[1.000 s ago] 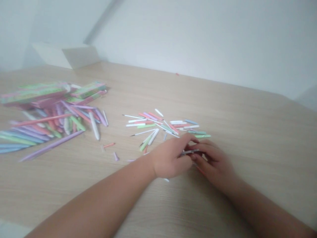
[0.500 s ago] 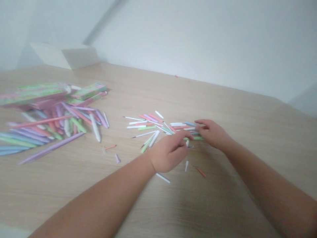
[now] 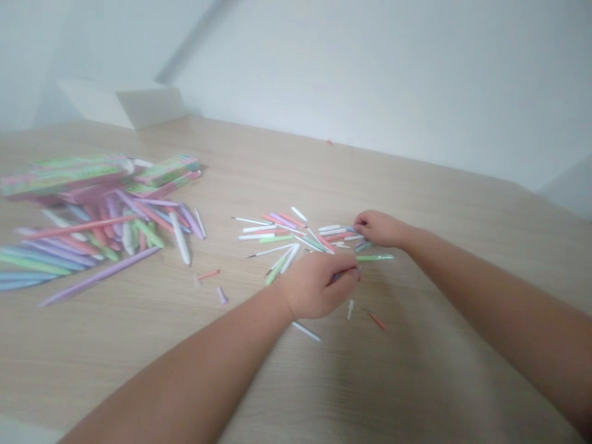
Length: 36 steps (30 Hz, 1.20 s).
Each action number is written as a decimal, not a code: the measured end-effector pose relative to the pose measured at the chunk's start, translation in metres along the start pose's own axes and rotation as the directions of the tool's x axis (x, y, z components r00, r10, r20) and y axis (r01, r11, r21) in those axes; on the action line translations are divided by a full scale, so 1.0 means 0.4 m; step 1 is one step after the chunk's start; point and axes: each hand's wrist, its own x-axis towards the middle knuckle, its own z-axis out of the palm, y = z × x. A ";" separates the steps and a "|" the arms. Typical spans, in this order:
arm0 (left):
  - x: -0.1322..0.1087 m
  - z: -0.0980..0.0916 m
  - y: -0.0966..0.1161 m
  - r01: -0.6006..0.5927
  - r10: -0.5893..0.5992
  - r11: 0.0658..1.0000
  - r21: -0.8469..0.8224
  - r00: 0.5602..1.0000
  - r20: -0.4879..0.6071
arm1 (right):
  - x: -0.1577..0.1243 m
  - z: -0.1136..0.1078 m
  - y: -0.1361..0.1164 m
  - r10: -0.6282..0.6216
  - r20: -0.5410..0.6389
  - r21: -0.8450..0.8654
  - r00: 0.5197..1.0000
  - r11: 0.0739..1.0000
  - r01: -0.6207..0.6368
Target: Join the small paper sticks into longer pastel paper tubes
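A light wood-grain table (image 3: 416, 370) carries printed cardboard boxes (image 3: 60, 176) and a heap of long pastel plastic sticks (image 3: 92, 246) off to the left. Nearer the hands lies a loose scatter of shorter, slim white, pink and green pieces (image 3: 282, 237). The left hand (image 3: 314, 287) is closed at the scatter's near edge, pinching a thin bluish piece (image 3: 337, 277). The right hand (image 3: 379, 229), curled shut, rests just beside the scatter's far end; whatever its palm may hold is hidden.

Slim sticks (image 3: 290, 258) in white, coral, mint and lilac lie on the pale wood-grained surface (image 3: 416, 370), with pastel-blue ones at its left.
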 end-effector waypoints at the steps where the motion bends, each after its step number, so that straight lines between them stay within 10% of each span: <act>1: 0.000 -0.001 0.001 0.004 -0.004 1.000 0.014 1.000 0.005 | 0.000 0.002 0.002 -0.031 -0.009 -0.010 0.999 0.999 0.031; 11: -0.001 -0.013 -0.020 0.002 -0.002 0.994 0.107 1.000 -0.004 | -0.027 -0.016 -0.016 -0.106 -0.184 0.022 0.977 0.993 0.112; 15: -0.001 -0.031 -0.025 0.003 -0.002 0.984 0.179 1.000 -0.009 | -0.166 0.018 -0.086 0.104 -0.438 0.437 0.893 0.893 0.111; 22: -0.004 -0.030 -0.020 -0.007 -0.019 0.941 0.339 0.997 0.073 | -0.417 0.139 -0.198 0.342 -0.345 0.830 0.874 0.546 0.115; 36: 0.001 -0.017 -0.017 -0.045 -0.030 0.890 0.453 0.987 0.157 | -0.403 0.147 -0.235 0.296 -0.309 0.874 0.904 0.462 0.148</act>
